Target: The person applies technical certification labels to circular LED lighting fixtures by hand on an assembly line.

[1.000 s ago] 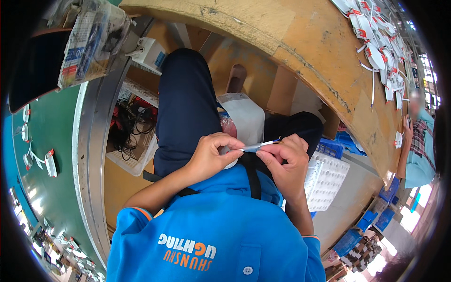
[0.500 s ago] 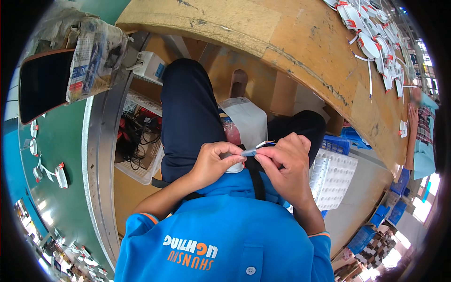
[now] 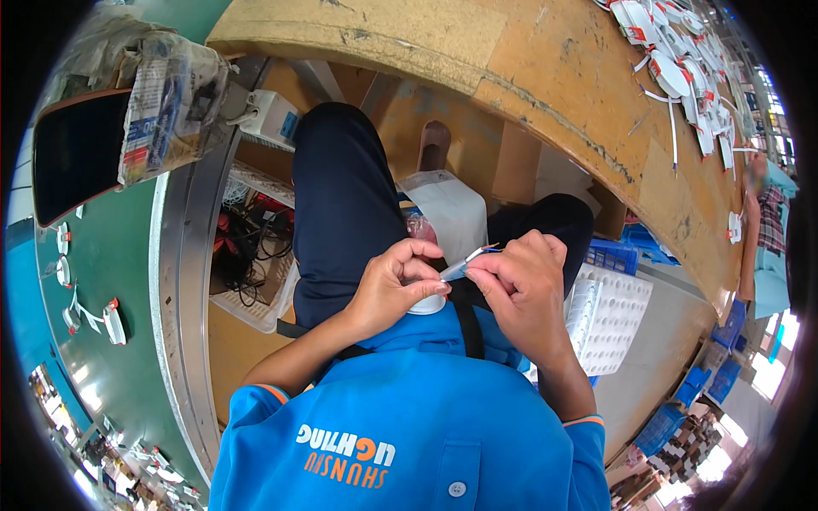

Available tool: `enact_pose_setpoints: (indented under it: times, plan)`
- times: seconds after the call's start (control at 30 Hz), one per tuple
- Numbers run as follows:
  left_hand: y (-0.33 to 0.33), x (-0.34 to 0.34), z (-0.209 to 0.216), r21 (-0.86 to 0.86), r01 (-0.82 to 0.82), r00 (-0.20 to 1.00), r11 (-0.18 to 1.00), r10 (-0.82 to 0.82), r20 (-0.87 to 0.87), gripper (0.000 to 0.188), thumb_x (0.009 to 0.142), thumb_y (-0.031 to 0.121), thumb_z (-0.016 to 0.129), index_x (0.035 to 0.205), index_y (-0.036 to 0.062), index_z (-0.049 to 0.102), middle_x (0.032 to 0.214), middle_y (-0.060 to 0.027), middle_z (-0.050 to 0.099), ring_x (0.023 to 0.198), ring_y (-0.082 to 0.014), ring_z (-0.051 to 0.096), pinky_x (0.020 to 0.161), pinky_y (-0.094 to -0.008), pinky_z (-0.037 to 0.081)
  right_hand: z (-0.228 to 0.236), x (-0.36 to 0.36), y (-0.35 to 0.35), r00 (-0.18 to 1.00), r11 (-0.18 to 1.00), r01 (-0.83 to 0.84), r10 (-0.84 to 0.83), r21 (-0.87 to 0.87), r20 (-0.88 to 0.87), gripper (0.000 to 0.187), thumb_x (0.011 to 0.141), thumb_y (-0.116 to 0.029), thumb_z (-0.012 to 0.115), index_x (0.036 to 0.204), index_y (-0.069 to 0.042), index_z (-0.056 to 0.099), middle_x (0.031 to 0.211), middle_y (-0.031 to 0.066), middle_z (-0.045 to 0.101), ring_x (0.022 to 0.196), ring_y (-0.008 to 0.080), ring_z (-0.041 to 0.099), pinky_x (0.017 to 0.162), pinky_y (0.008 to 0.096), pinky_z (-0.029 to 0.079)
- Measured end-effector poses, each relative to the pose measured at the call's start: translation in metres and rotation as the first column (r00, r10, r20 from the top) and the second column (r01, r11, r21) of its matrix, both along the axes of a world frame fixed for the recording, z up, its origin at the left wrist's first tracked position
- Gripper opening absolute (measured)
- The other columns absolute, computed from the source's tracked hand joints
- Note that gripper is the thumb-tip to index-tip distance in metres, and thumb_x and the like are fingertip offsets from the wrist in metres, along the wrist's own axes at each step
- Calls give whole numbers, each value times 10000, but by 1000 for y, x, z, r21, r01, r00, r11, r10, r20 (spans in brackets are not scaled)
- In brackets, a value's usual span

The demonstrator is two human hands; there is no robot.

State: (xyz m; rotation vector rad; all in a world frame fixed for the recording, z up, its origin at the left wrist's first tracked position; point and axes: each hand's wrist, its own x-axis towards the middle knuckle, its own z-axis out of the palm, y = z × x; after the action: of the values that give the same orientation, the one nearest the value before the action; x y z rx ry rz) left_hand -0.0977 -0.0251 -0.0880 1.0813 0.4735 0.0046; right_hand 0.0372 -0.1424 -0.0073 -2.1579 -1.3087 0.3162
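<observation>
Above my lap, my right hand (image 3: 522,285) pinches a short grey sleeve (image 3: 454,272) between thumb and fingers. Thin wires (image 3: 482,251) with bare ends stick out of it at the upper right. My left hand (image 3: 399,281) has its thumb and a fingertip on the sleeve's lower left end, with the index finger lifted and curved. Just below the fingers, a white round downlight (image 3: 428,304) rests on my lap, partly hidden by my left hand.
Many white downlights (image 3: 669,77) lie heaped on the wooden table (image 3: 545,60). More downlights (image 3: 113,322) lie on the green conveyor belt (image 3: 141,375) at left. A white dimpled tray (image 3: 615,319) stands by my right knee. Another person (image 3: 771,230) sits at far right.
The sleeve and its wires have tilted more steeply up to the right. My left index finger has lifted off the sleeve's end. Both hands stay in nearly the same place.
</observation>
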Motion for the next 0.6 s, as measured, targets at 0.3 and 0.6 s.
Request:
enact_pose_setpoints:
  times: [0.3, 0.6]
  plan:
    - [1, -2, -5, -85, 33, 999, 996, -31, 25, 307, 792, -25, 565, 1084, -48, 474, 852, -124, 631, 818, -173, 618, 745, -267, 490, -3, 0, 1, 998, 1000, 24, -25, -15, -56, 69, 691, -140, 661, 670, -95, 612, 584, 4, 486, 633, 170, 444, 720, 329, 286]
    - [2, -2, -4, -79, 64, 995, 995, -58, 81, 283, 812, 5, 543, 1087, -45, 504, 892, -127, 627, 839, -189, 619, 768, -284, 495, -6, 2, 3, 995, 999, 42, -43, -16, -95, 75, 691, -148, 667, 671, -89, 626, 554, 7, 470, 609, 170, 432, 705, 328, 288]
